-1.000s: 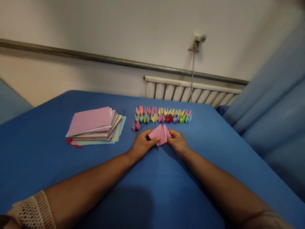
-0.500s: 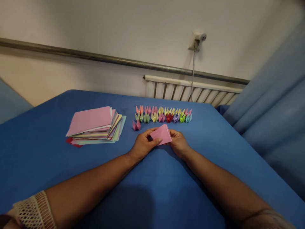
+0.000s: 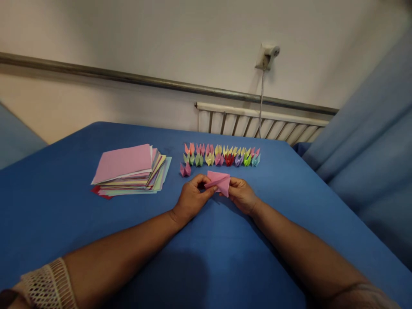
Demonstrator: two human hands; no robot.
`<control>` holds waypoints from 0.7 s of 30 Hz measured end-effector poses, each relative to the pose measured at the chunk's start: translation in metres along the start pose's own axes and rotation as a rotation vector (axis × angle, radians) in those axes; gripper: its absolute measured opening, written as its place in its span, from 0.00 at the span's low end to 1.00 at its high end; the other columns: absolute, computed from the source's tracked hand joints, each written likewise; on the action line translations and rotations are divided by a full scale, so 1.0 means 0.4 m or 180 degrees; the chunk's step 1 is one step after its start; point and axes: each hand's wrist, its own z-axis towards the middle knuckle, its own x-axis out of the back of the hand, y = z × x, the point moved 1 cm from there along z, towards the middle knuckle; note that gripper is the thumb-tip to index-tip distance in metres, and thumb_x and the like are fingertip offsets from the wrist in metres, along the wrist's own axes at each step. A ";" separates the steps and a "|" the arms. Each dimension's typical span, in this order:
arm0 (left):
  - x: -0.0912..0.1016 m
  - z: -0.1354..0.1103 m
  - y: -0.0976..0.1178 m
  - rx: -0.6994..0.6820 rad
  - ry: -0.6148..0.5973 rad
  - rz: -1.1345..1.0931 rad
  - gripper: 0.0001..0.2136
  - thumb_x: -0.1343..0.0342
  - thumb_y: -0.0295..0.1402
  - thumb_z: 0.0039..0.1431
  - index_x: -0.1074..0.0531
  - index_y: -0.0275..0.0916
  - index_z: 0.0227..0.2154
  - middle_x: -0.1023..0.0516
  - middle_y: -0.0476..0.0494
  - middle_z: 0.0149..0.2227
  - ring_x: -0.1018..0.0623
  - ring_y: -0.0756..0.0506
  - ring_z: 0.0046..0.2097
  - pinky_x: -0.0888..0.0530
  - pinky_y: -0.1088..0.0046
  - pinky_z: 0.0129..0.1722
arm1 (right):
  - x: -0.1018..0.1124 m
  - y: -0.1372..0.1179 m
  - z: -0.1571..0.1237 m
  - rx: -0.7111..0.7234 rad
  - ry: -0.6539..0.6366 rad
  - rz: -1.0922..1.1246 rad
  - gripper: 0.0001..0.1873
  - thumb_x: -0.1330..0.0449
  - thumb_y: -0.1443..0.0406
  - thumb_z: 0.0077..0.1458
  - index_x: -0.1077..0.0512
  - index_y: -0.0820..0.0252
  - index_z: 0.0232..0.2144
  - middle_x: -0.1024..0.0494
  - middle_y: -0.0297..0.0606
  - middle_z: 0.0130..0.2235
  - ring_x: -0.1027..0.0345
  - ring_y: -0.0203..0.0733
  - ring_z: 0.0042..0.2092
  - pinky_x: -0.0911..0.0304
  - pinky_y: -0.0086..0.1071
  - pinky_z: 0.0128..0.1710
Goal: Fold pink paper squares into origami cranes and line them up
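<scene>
Between my two hands is a small folded piece of pink paper [image 3: 221, 180], held just above the blue surface. My left hand [image 3: 192, 194] grips its left side, thumb on the near face. My right hand [image 3: 242, 195] pinches its right edge, with some fingers hidden behind it. A flap of the paper stands partly lifted, showing a diagonal crease. Just beyond my hands, folded paper cranes [image 3: 229, 160] in many colours stand in two rows. One pink paper crane [image 3: 185, 170] sits by itself in front of them at the left.
A thick stack of coloured paper sheets [image 3: 124, 163] lies to the left on the blue-covered table [image 3: 180, 266]. Behind the table are a metal rail [image 3: 144, 81], a white radiator [image 3: 238, 112] and a wall socket [image 3: 266, 56] with a plugged cable. A blue curtain [image 3: 373, 141] hangs at the right.
The pink paper has gone from a flat, kite-like shape to one with a flap partly opened across it. My left fingers have shifted along its left side; both hands stay in nearly the same place.
</scene>
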 end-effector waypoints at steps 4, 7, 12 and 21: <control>-0.001 0.002 -0.008 0.0089 -0.0028 -0.0172 0.11 0.37 0.38 0.46 0.32 0.37 0.25 0.31 0.52 0.25 0.31 0.50 0.28 0.33 0.75 0.30 | 0.019 -0.011 -0.005 0.0042 -0.0236 -0.0230 0.16 0.31 0.59 0.41 0.22 0.58 0.34 0.20 0.38 0.38 0.29 0.42 0.41 0.39 0.40 0.49; -0.001 0.006 -0.019 0.0145 -0.0110 -0.0270 0.11 0.37 0.38 0.46 0.32 0.37 0.25 0.32 0.52 0.24 0.32 0.51 0.28 0.34 0.75 0.29 | 0.033 -0.028 -0.011 -0.0070 -0.0490 -0.0144 0.21 0.33 0.55 0.44 0.23 0.59 0.40 0.21 0.42 0.42 0.30 0.47 0.45 0.39 0.41 0.49; -0.002 0.007 -0.022 0.0214 -0.0416 -0.0340 0.10 0.38 0.36 0.48 0.31 0.37 0.27 0.29 0.51 0.28 0.29 0.50 0.31 0.32 0.74 0.33 | 0.037 -0.035 -0.010 0.0221 -0.0250 -0.0473 0.22 0.34 0.51 0.45 0.26 0.57 0.40 0.23 0.37 0.37 0.31 0.40 0.38 0.37 0.33 0.39; -0.001 0.006 -0.011 0.0274 -0.0261 -0.0760 0.16 0.40 0.37 0.53 0.33 0.38 0.43 0.25 0.49 0.30 0.25 0.49 0.32 0.29 0.73 0.34 | 0.024 -0.017 -0.001 0.0303 0.0045 -0.1210 0.17 0.33 0.54 0.43 0.32 0.60 0.20 0.35 0.27 0.20 0.45 0.30 0.23 0.49 0.26 0.24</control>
